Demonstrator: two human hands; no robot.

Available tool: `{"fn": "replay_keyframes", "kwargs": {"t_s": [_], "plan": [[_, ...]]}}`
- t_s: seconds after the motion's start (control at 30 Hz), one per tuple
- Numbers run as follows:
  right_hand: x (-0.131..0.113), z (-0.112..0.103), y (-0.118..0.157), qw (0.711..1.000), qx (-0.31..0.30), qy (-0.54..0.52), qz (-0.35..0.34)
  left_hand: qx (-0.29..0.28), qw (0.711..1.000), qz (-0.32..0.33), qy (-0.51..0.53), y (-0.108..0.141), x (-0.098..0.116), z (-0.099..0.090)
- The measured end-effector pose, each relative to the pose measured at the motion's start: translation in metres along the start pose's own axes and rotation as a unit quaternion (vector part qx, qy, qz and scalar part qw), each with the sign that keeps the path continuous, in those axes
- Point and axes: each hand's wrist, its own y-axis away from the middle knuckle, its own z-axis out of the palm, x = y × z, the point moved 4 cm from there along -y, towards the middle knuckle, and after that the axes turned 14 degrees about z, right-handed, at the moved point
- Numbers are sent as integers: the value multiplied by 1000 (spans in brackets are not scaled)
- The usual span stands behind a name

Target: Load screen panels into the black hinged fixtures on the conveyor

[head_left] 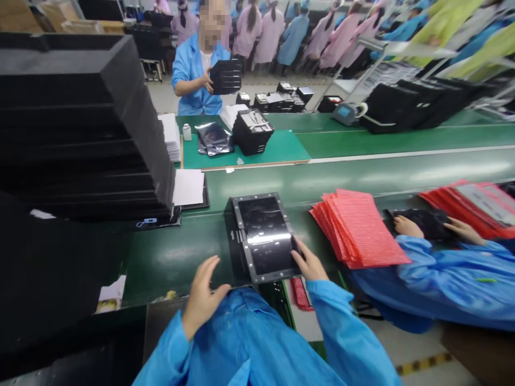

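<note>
A stack of black trays [237, 257] stands on the green bench at the middle, with a glossy dark panel [267, 228] lying in its top tray. My right hand [309, 260] is at the right edge of this panel, fingers pressed together against it; the fingertips partly hide what they grip. Left of the stack, my left hand [204, 295] hovers near the bench edge with its fingers apart and nothing in it.
Tall black tray piles [80, 123] rise at the left beside white sheets [189, 187]. Red bubble bags [358, 228] lie to the right, near a co-worker's hands. Across the bench, a person holds a black tray [226, 76] behind another tray stack [252, 131].
</note>
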Motion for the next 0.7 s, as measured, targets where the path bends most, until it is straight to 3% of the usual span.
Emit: {"fn": "replay_keyframes", "kwargs": {"t_s": [0.07,0.13,0.23,0.37,0.43,0.53,0.63,0.7], "plan": [[21,-2,14,994,10,-88,63,-50,998,8,37,-14,2,47],[37,1,22,981,-10,-164,103,-53,997,-6,53,-22,2,84],[49,9,25,960,-101,-233,121,11,998,-47,41,-19,1,109],[53,8,24,956,-145,-237,89,64,993,-99,32,-12,8,107],[47,9,10,952,-192,-229,67,74,992,-101,32,-32,11,100],[19,21,-43,938,-270,-214,36,91,992,-81,18,-102,9,84],[-25,38,-115,946,-252,-201,18,112,988,-110,8,-177,1,67],[-50,47,-151,950,-236,-205,9,127,983,-130,5,-205,-3,61]]}}
